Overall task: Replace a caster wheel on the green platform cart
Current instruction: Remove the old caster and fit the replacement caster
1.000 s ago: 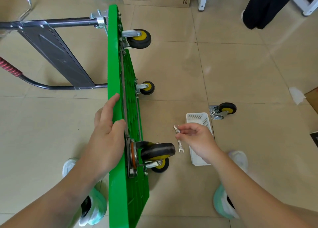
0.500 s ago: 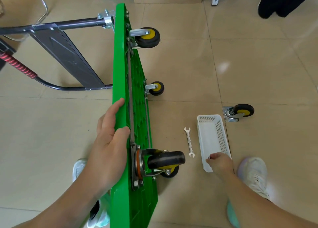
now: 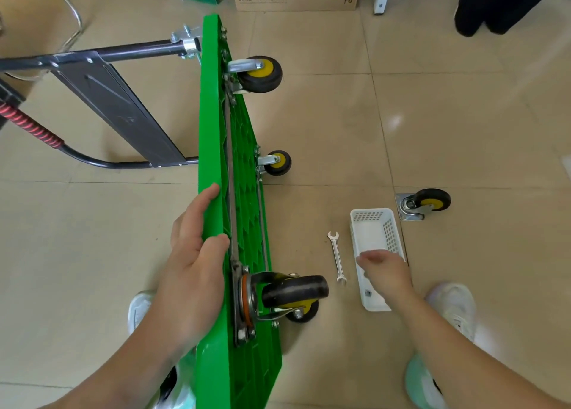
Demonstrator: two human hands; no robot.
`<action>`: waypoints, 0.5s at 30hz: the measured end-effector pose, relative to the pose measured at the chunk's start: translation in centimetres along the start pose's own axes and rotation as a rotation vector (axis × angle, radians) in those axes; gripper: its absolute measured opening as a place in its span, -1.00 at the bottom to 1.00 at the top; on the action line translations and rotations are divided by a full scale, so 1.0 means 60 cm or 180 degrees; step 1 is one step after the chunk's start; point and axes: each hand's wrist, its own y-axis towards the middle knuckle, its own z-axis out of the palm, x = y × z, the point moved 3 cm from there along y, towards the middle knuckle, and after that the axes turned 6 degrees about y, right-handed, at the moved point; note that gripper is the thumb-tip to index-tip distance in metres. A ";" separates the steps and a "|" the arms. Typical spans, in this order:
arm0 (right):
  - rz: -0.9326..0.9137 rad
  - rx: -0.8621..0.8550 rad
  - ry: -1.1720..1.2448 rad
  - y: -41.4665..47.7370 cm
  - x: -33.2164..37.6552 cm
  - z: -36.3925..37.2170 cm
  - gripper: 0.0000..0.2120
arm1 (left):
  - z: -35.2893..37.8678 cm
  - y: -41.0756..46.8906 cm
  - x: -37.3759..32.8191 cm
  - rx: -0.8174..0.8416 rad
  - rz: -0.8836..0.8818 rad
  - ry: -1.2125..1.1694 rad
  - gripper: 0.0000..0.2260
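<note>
The green platform cart (image 3: 213,130) stands on one long edge on the tiled floor (image 3: 448,115), left of centre; its long axis runs from near to far, its ribbed plastic underside faces right, and its smooth deck faces left; a dark metal handle (image 3: 102,78) with a red-and-black wound grip sticks out to the left at the far end. The left hand (image 3: 194,272) grips the upper edge near the near end, thumb hooked over to the ribbed side, fingers flat against the deck side. Black rubber casters with yellow hubs point right off the underside; the near caster (image 3: 293,291) sits in a shiny steel fork just beside that hand. A loose caster (image 3: 425,203) lies on its square plate, well apart to the right. A slim steel wrench (image 3: 336,257), open at both ends, lies near-to-far between the cart and a white perforated plastic basket (image 3: 375,226). The right hand (image 3: 384,271) hovers over the basket's near half, fingers bent towards the left; it is blurred, so I cannot tell whether it pinches anything.
</note>
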 end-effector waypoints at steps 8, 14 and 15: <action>-0.1030 0.2482 -0.0344 -0.186 0.263 0.089 -0.86 | 0.003 0.001 -0.003 0.0003 0.0053 -0.0147 -0.46; -0.1270 0.2546 -0.1421 -0.211 0.298 0.140 -0.52 | 0.002 0.000 -0.010 0.0026 0.0078 -0.0166 -0.47; -0.1235 0.2525 -0.1515 -0.210 0.299 0.144 -0.50 | 0.002 0.000 -0.010 0.0020 0.0091 -0.0167 -0.47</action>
